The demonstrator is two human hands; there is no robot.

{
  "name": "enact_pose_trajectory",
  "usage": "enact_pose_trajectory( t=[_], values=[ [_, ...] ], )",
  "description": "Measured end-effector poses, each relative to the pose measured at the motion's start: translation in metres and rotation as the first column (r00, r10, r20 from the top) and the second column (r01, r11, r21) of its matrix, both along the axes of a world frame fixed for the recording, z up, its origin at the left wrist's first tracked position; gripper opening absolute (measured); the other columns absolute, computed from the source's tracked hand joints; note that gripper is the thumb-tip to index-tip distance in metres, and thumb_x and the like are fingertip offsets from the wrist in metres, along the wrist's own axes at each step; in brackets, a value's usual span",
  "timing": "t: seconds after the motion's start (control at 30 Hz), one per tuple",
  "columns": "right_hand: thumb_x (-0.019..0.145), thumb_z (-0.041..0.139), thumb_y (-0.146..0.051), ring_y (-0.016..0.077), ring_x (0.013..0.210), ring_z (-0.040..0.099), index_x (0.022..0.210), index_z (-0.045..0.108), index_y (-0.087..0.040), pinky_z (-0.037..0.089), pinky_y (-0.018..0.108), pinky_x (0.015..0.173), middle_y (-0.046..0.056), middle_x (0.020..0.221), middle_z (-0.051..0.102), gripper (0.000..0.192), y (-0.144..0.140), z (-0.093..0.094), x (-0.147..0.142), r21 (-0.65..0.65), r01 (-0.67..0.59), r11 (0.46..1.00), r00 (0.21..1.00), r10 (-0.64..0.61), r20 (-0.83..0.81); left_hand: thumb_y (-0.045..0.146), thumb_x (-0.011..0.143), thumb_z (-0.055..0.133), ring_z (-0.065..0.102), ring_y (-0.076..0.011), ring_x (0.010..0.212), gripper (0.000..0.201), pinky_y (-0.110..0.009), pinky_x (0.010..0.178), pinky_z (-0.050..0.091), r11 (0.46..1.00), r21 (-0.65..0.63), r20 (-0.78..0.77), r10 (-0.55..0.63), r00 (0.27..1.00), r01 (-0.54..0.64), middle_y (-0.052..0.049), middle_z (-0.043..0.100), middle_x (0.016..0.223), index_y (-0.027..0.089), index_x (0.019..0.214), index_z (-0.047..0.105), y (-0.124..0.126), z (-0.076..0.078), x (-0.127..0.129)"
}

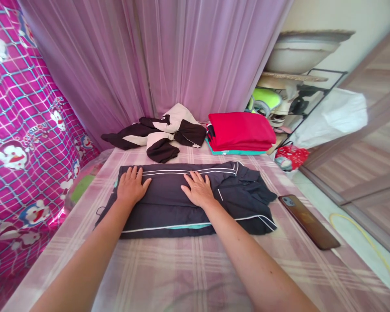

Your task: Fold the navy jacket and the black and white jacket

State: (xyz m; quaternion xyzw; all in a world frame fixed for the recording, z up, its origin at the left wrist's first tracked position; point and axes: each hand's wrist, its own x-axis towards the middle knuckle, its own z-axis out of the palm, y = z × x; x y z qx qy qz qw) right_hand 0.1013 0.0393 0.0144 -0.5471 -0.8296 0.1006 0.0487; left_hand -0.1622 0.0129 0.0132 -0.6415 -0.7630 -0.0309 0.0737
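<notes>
Where the left edge begins: a bright magenta cloth [16,99], crossed by a grid of pale blue lines and printed with cartoon figures, hangs beside the bed-like surface.
Where the pleats fall: a sheer purple curtain [182,52] hangs across the back.
Where the left hand rests: the left hand [130,186] lies palm down, flat and open, near the left end of the folded garment, gripping nothing.
Where the loose clothing lies: a crumpled black and off-white garment [162,125] sits at the far edge, just before the curtain.
Where the folded garment lies: a dark navy garment with white piping [169,190] is spread crosswise on a pink and white plaid cover [156,277], under both hands, with teal showing at its near edge.
Where the right hand rests: the right hand [199,190] is also flat and open on the navy fabric, fingers spread, nothing clasped.
Where the pile stands: neatly folded red fabric [243,132] lies on top of teal fabric [237,152].
Where the right edge runs: a brown-backed smartphone [308,223] lies near the garment; beyond hangs a white plastic bag [338,112].
</notes>
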Motion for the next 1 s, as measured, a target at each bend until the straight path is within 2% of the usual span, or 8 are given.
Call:
enact_pose_trajectory(
  t=[0.13,0.23,0.3,0.47,0.63,0.77,0.87,1.0],
  values=[
    [0.099,0.027,-0.058,0.0265,0.149,0.019,0.152,0.037,-0.028,0.012,0.058,0.118,0.008,0.162,0.027,0.062,0.001,0.002,0.001,-0.006,-0.003,1.000,1.000,0.003,-0.012,0.045,0.097,0.026,0.036,-0.0330,0.141,0.063,-0.054,0.113,0.026,0.998,0.036,0.009,-0.048,0.999,0.048,-0.018,0.049,0.148,0.008,0.143,0.048,-0.004,0.002,0.000],
    [0.099,0.027,-0.059,0.0259,0.150,0.018,0.152,0.036,-0.029,0.013,0.057,0.118,0.007,0.162,0.027,0.062,0.000,0.003,0.001,-0.007,-0.001,1.000,1.000,0.001,-0.013,0.041,0.097,0.026,0.041,-0.0330,0.138,0.061,-0.059,0.118,0.013,0.995,0.054,-0.005,-0.079,0.997,0.079,-0.018,0.056,0.142,0.007,0.140,0.051,-0.005,0.002,0.002],
    [0.099,0.026,-0.059,0.0258,0.150,0.018,0.153,0.035,-0.029,0.012,0.057,0.118,0.007,0.162,0.026,0.063,-0.001,0.003,0.000,-0.008,0.003,1.000,1.000,-0.003,-0.009,0.040,0.097,0.026,0.040,-0.0327,0.140,0.060,-0.060,0.119,0.006,0.993,0.065,-0.015,-0.094,0.995,0.095,-0.017,0.053,0.145,0.008,0.142,0.049,-0.004,0.001,0.002],
    [0.098,0.024,-0.061,0.0258,0.150,0.017,0.153,0.035,-0.028,0.012,0.056,0.118,0.008,0.163,0.025,0.065,0.003,0.003,0.002,-0.021,-0.015,1.000,1.000,0.015,-0.005,0.047,0.096,0.028,0.030,-0.0331,0.146,0.065,-0.057,0.118,0.018,0.997,-0.033,0.012,-0.071,0.997,0.071,-0.014,0.038,0.157,0.012,0.150,0.040,0.002,0.001,-0.001],
    [0.100,0.020,-0.058,0.0253,0.151,0.015,0.154,0.033,-0.024,0.004,0.055,0.119,0.009,0.163,0.024,0.065,0.019,0.000,0.044,0.012,0.085,0.996,0.992,-0.085,0.088,0.051,0.096,0.025,0.029,-0.0326,0.146,0.067,-0.058,0.118,0.017,0.992,-0.121,0.024,-0.043,0.999,0.045,-0.013,0.036,0.158,0.015,0.152,0.037,0.007,0.003,-0.003],
    [0.101,0.022,-0.053,0.0247,0.150,0.017,0.155,0.031,-0.023,0.006,0.050,0.120,0.010,0.163,0.024,0.062,0.026,-0.004,0.083,0.040,0.177,0.983,0.972,-0.181,0.149,0.052,0.096,0.024,0.028,-0.0314,0.147,0.068,-0.057,0.118,0.019,0.988,-0.149,0.030,-0.032,0.999,0.036,-0.012,0.034,0.159,0.016,0.153,0.035,0.008,0.003,-0.003],
    [0.101,0.024,-0.051,0.0248,0.150,0.019,0.155,0.031,-0.023,0.010,0.048,0.121,0.010,0.163,0.024,0.061,0.029,0.005,0.089,-0.011,0.198,0.980,0.968,-0.194,0.159,0.053,0.096,0.023,0.026,-0.0307,0.148,0.069,-0.056,0.118,0.020,0.985,-0.170,0.036,-0.018,0.999,0.024,-0.011,0.031,0.160,0.017,0.154,0.033,0.009,0.004,-0.003],
    [0.101,0.022,-0.050,0.0273,0.150,0.019,0.153,0.035,-0.022,0.012,0.054,0.119,0.012,0.162,0.025,0.060,0.028,0.031,0.067,-0.018,0.274,0.962,0.960,-0.272,0.068,0.054,0.096,0.022,0.025,-0.0313,0.148,0.069,-0.057,0.117,0.021,0.986,-0.167,0.027,-0.025,0.999,0.029,-0.011,0.031,0.161,0.017,0.154,0.033,0.009,0.003,-0.004]
  ],
)
